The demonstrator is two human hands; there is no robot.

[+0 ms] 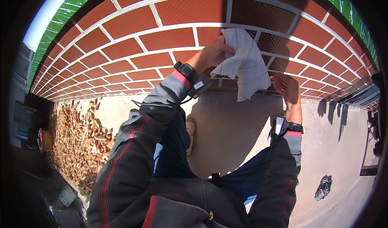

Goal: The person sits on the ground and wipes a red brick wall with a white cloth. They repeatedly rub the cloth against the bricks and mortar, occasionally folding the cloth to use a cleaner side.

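Observation:
A white cloth with thin dark stripes and frayed edges [247, 61] hangs in loose folds in front of the tiled wall. My left hand [215, 53] pinches its upper left part between thumb and fingers. Just beyond the cloth's lower right edge is my right hand [287, 88], its fingers spread and slightly bent. Those fingertips come close to the cloth, and whether they touch it is unclear. Each wrist wears a black strap with a small device, the left device [200, 86] trailing a cable.
The red brick-pattern tiled wall [121, 50] with pale joints rises ahead, edged in green. Corn cobs [80, 143] cover the concrete floor [230, 131] at left, beside an orange-brown container [45, 140]. A black-and-white shoe-like object [323, 188] lies at right.

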